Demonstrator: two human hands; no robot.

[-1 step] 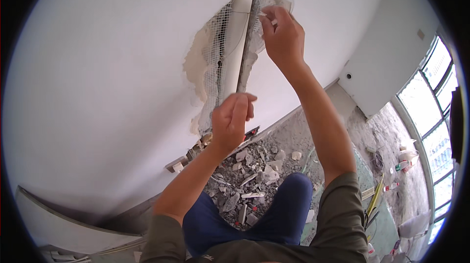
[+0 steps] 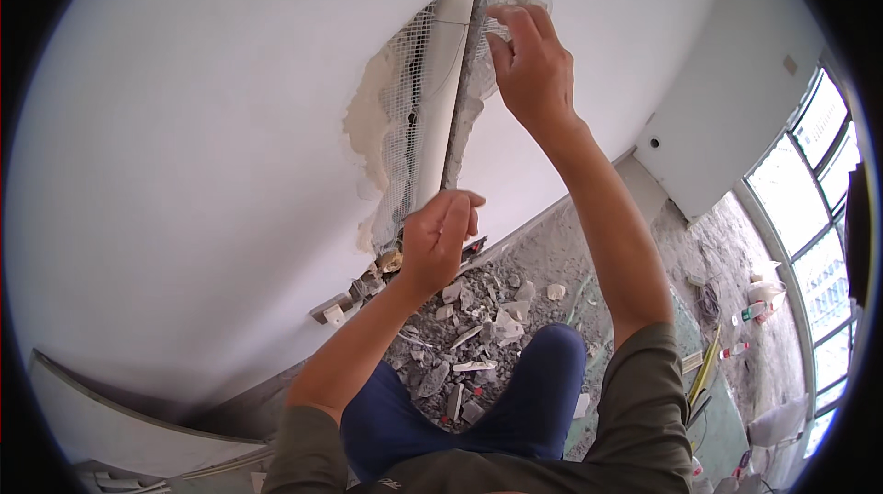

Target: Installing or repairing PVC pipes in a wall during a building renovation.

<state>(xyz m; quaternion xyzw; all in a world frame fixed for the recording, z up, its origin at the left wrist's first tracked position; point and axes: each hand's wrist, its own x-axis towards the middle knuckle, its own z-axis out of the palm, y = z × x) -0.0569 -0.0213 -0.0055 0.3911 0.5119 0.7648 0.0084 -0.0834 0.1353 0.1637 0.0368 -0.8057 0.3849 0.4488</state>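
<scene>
A white pipe (image 2: 448, 71) runs up a broken-open channel in the wall, beside a dark grey metal strip (image 2: 471, 52). White mesh (image 2: 405, 140) lines the gap at the pipe's left. A thin wire (image 2: 449, 23) crosses the pipe near the top, and part of it curves down over the pipe. Close to the wire's right end, my right hand (image 2: 541, 66) is open, thumb and forefinger apart. My left hand (image 2: 436, 236) is closed in front of the lower pipe, thumb pressed on the curled fingers. What it holds, if anything, is hidden.
Broken masonry rubble (image 2: 487, 319) covers the floor between the wall and my knees. A socket box (image 2: 333, 312) sits low on the wall. To the right lie a yellow tool (image 2: 705, 370), plastic bottles (image 2: 734, 350) and a cable coil (image 2: 706, 303), with windows (image 2: 819, 200) beyond.
My right thumb and forefinger have parted from a pinch near the wire. My left hand has dropped slightly along the pipe and stays closed.
</scene>
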